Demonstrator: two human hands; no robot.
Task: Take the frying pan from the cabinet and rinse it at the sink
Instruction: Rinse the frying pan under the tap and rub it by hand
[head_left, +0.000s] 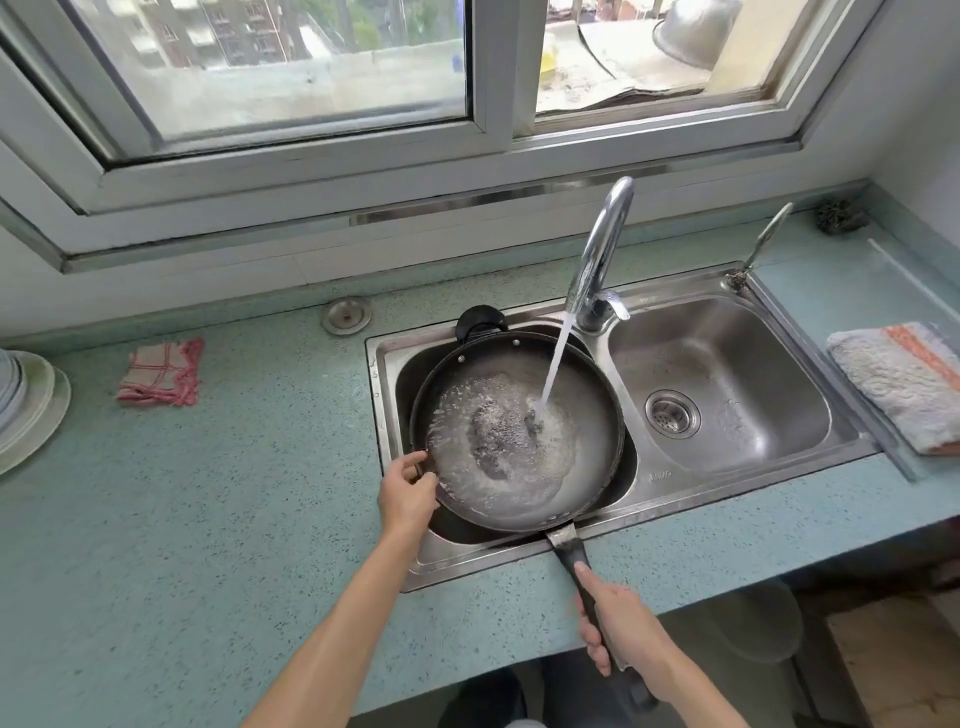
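Pan (587, 452) sits over the sink (727, 364); left hand (408, 493) pinches its rim, right hand (621, 621) grips its handle.

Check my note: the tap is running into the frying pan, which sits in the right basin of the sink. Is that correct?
Not quite. The frying pan sits in the left basin of the sink, not the right, as the head view shows. The tap is indeed running into it.

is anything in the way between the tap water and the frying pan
Nothing visible. The stream from the faucet falls straight into the frying pan, which sits over the left basin. The left hand holds its rim and the right hand grips the handle, both clear of the water.
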